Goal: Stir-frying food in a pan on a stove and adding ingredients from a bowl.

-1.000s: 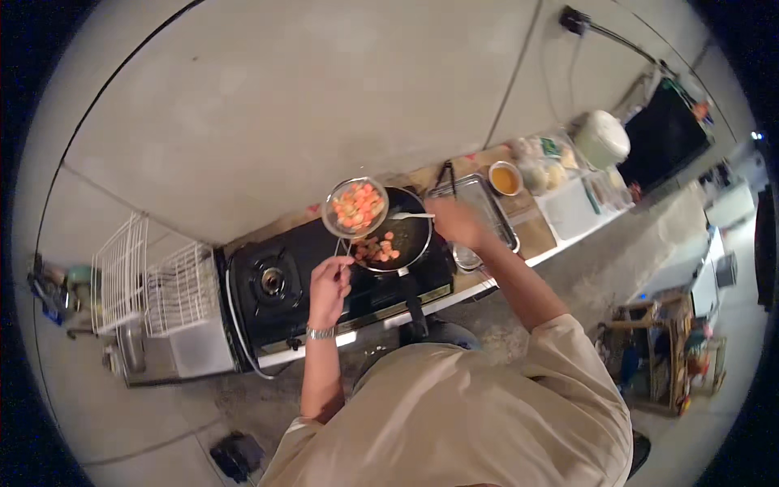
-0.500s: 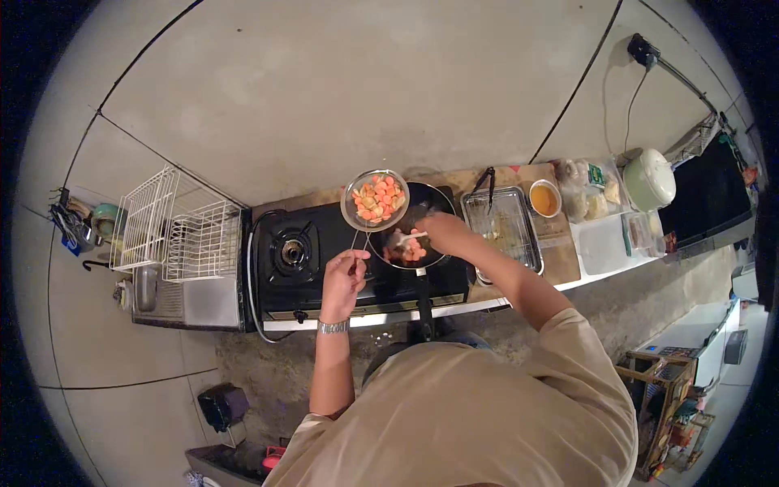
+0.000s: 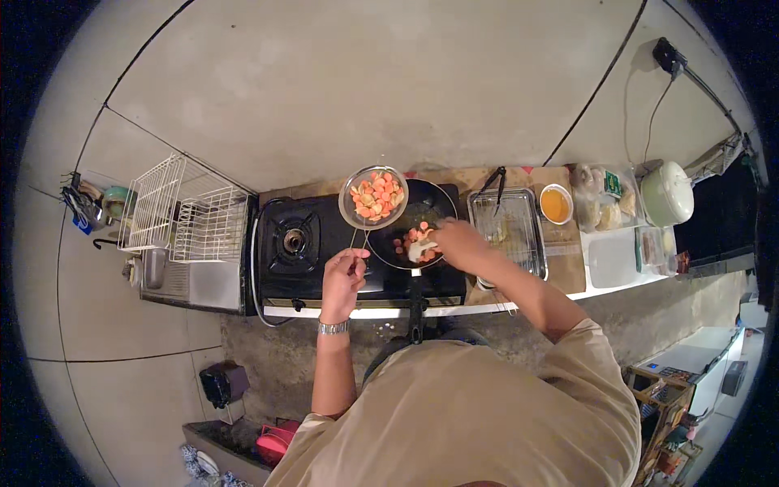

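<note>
The left grip (image 3: 347, 276), at the end of a bare forearm with a metal-banded watch (image 3: 333, 327) at the wrist, has thumb and fingers pinched on the thin wire handle of a round sieve (image 3: 352, 214). The right grip (image 3: 458, 243) is curled, palm down, round a pale utensil (image 3: 419, 250); from where I stand the fingers hide most of its shaft.

The sieve hangs level above the stove, overlapping the upper left edge of a dark frying pan (image 3: 434, 201), and I can't tell whether it touches the rim. A heap of sliced carrots (image 3: 377, 195) fills much of it. In the pan, more carrot pieces (image 3: 412, 237) lie in a loose cluster in the lower middle, with the utensil's broad head down among them. The pan's black handle (image 3: 416, 304) points straight at the person's beige shirt (image 3: 479, 406).

The pan sits on the right side of a black stove (image 3: 333, 227); the left burner (image 3: 294, 241) is bare. Just right of the stove, on the surface (image 3: 561, 235), is a metal tray (image 3: 541, 253) with black tongs (image 3: 492, 183) leaning over its far edge. Beside that stands a small bowl of orange liquid (image 3: 556, 203), then clear bags of food (image 3: 604, 195) and a pale green lidded pot (image 3: 667, 195). Left of the stove, a white wire dish rack (image 3: 203, 227) stands by a steel sink (image 3: 154, 268).
</note>
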{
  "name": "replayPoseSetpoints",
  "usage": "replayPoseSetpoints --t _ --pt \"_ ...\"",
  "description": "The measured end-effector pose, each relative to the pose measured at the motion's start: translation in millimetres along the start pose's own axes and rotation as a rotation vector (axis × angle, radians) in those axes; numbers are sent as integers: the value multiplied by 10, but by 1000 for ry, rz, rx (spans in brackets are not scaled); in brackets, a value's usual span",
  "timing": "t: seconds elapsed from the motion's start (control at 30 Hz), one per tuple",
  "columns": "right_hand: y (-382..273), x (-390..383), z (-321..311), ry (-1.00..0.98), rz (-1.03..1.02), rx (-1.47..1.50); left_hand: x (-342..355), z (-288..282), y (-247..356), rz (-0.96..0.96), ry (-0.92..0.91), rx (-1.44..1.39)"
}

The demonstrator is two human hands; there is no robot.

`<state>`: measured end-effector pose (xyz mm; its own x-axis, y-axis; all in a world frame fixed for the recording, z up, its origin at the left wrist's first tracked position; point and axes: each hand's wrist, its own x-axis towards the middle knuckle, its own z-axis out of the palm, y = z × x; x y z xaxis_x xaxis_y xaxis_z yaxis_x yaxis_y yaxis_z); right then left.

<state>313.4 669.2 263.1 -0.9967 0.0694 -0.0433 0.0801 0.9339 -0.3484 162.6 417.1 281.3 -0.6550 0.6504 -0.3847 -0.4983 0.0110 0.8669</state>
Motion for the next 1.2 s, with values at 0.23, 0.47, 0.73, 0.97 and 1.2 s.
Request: replayPoseSetpoints --t 0.23,0.47,0.73,0.97,1.2 --pt "299 122 -363 122 218 -155 40 5 -105 -2 40 1" --pt "683 546 -149 83 48 -405 101 -35 -192 -32 17 -40" --pt "495 809 -66 -139 58 -272 105 -100 -212 -22 -2 -66" --pt "461 667 159 -182 35 -141 112 -174 -179 -12 -3 -28" --pt "606 406 328 -82 142 101 147 -234 -119 -3 -28 10"
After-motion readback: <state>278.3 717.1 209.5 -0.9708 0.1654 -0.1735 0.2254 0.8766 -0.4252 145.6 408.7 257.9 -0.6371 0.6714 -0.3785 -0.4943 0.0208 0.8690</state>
